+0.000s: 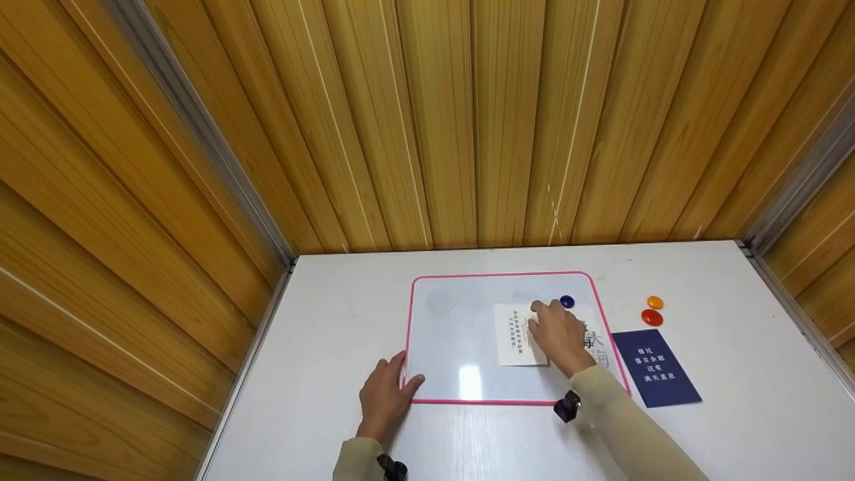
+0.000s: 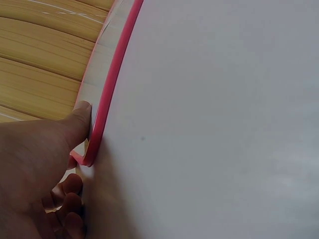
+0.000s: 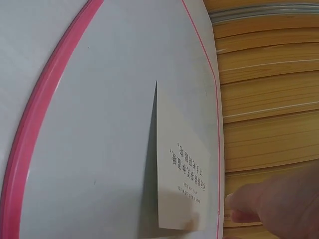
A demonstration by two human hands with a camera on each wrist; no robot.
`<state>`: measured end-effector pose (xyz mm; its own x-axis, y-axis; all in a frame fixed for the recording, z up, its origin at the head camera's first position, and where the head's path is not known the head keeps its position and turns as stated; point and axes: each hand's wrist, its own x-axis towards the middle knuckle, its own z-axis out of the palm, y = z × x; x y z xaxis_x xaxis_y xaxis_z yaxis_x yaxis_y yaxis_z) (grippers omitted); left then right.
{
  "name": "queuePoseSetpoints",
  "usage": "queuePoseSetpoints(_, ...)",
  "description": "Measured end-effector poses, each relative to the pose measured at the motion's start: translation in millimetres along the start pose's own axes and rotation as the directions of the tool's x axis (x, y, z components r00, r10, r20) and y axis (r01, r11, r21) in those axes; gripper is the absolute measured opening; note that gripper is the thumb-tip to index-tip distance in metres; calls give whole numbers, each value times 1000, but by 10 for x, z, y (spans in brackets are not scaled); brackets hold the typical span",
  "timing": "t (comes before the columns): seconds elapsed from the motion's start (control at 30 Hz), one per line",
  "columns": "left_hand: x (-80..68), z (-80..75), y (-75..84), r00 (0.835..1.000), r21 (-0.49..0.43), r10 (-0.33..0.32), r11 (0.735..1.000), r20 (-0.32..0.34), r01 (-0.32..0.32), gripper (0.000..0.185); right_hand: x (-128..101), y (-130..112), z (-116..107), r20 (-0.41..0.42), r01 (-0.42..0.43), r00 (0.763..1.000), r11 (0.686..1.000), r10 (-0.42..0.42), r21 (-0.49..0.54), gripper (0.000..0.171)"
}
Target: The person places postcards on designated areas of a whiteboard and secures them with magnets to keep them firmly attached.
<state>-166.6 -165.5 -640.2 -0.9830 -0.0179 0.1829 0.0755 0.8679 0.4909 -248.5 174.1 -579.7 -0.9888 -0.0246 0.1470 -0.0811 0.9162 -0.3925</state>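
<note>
We seem to be in a small booth, a work cubicle of some kind: wood-grain panels (image 1: 507, 120) rise on three sides, grey metal strips (image 1: 206, 128) run down the corners, and a white table (image 1: 320, 347) reaches right back to the far wall. The pink-rimmed whiteboard (image 1: 454, 334) and navy printed card (image 1: 658, 367) lying there lend an office or classroom air, though I can't tell what sort of building stands around us.

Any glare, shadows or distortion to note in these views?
Head: bright glare on the pink-edged white rectangular board; left wrist: a soft shadow on the white table beside the left hand; right wrist: the board's edge looks bowed, and shadow borders the printed white paper card.
</note>
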Motion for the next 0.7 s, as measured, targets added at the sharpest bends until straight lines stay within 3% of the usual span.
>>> queuePoseSetpoints(0.5,-6,-12,20,999,-27,-38,999,3,38,63,112,246,-171,-56,23,998,1000,-24,-11,29)
queuePoseSetpoints(0.7,3,1,17,999,-20,-30,999,-15,30,63,181,355,-283,-7,-6,1000,1000,6,-27,34)
